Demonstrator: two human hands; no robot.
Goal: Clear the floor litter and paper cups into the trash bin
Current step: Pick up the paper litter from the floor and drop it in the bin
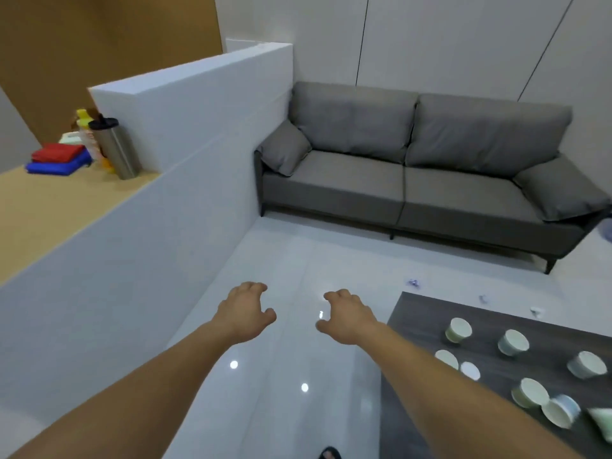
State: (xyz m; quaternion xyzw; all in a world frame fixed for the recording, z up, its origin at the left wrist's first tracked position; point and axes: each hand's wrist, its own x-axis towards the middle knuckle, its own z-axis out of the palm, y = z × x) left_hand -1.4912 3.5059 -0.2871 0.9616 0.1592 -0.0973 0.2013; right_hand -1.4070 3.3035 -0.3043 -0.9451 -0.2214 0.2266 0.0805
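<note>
head view looks down over both bare forearms, stretched forward above the glossy white tiled floor [281, 260]. the left hand [246, 311] and the right hand [346, 318] hang side by side, apart from each other, palms down, fingers loosely curled and holding nothing. several pale green and grey-blue paper cups [513, 342] stand scattered on the dark wood-grain low table [417, 326] at lower right, near the right forearm; one at the frame edge looks tipped over. small crumpled litter scraps [413, 283] lie on the floor between the table's far edge and the grey two-seat fabric sofa [414, 167] against the back wall. a white partition wall [185, 134] runs along the left, and behind it a tan wooden counter [49, 210] carries a brushed steel tumbler [116, 149] and folded red and blue cloths [58, 159].
</note>
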